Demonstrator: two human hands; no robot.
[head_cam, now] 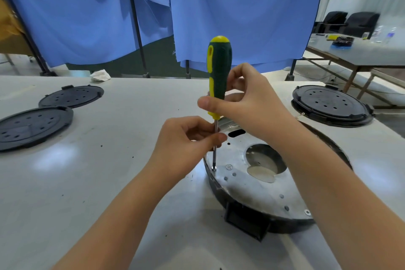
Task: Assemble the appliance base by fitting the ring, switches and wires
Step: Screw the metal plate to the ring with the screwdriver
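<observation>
I figured we were mid-job: right hand grip clamped on the screwdriver handle, left hand pinching its shaft, tip in a screw on the base; no switches or wires visible yet.

Bright, even light from overhead fills the room, leaving soft pale patches of glare on the grey table, left of the metal plate and right of it too. That plate gleams dully (its far edge shines brightest). Shadows beneath the forearms are faint. Toward the edges the wide lens bends straight lines, and beyond the blue curtain the chairs look soft and smeared.
</observation>
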